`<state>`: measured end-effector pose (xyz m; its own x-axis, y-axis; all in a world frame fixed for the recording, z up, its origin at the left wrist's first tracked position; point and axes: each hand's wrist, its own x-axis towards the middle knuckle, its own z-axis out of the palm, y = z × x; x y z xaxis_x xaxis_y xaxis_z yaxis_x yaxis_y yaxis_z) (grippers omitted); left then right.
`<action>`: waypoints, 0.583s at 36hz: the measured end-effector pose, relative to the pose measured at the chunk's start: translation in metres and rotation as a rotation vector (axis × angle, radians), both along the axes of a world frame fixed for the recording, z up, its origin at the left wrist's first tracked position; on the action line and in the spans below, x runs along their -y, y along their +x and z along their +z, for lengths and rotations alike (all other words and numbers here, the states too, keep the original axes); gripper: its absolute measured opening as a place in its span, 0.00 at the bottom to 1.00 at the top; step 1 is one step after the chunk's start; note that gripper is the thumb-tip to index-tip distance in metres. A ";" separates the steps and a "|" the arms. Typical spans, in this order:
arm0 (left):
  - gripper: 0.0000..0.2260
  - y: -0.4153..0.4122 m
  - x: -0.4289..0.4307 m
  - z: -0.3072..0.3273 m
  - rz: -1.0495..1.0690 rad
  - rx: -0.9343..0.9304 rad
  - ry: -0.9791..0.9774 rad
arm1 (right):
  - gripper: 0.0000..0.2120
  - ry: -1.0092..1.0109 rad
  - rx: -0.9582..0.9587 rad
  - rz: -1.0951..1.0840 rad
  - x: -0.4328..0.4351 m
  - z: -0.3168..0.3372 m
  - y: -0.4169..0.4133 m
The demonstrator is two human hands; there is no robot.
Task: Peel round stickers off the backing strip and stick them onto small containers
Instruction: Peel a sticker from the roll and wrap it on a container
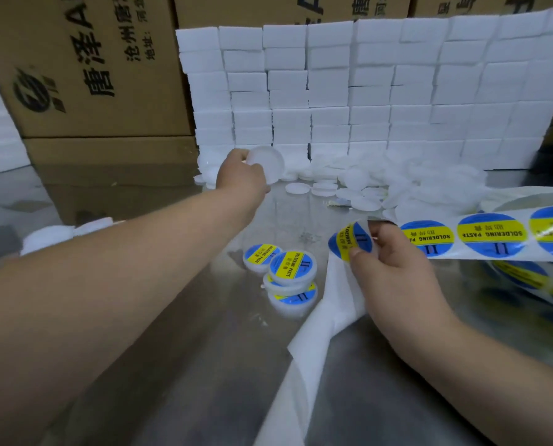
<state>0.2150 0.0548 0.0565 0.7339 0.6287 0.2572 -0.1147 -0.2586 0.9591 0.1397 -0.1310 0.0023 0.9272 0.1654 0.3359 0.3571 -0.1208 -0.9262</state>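
My left hand (240, 175) reaches far forward and grips a plain white round container (267, 162) lifted above the pile at the back. My right hand (388, 259) pinches a blue-and-yellow round sticker (349, 241) that curls off the end of the backing strip (494, 238). The strip runs off to the right with more stickers on it. Several labelled containers (293, 268) lie in a small heap on the metal table between my arms. The emptied backing (320, 333) trails down toward me.
A pile of unlabelled white containers (362, 191) lies at the back of the metal table (204, 349). Behind it rises a wall of stacked white boxes (365, 91), with cardboard cartons (91, 69) at the left. The sticker roll (533, 281) sits at the right edge.
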 end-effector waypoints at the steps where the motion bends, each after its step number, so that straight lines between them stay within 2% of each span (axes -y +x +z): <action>1: 0.13 -0.012 0.009 0.004 -0.033 0.018 -0.020 | 0.13 0.006 0.013 -0.001 0.000 0.001 -0.001; 6: 0.20 -0.073 0.047 0.007 -0.171 0.060 -0.213 | 0.11 0.050 0.085 0.049 0.000 0.002 -0.005; 8: 0.19 -0.094 0.063 0.004 -0.199 0.075 -0.266 | 0.12 0.085 0.116 0.080 0.001 0.004 -0.006; 12: 0.14 -0.118 0.078 -0.008 -0.203 0.096 -0.240 | 0.15 0.161 0.158 0.118 0.002 0.006 -0.008; 14: 0.12 -0.119 0.078 -0.014 -0.200 0.103 -0.071 | 0.15 0.192 0.161 0.124 0.002 0.005 -0.007; 18: 0.08 -0.116 0.075 -0.022 -0.104 0.099 0.442 | 0.19 0.204 0.165 0.198 0.002 0.005 -0.008; 21: 0.03 -0.118 0.075 -0.026 -0.115 0.117 0.592 | 0.21 0.217 0.163 0.235 0.002 0.004 -0.009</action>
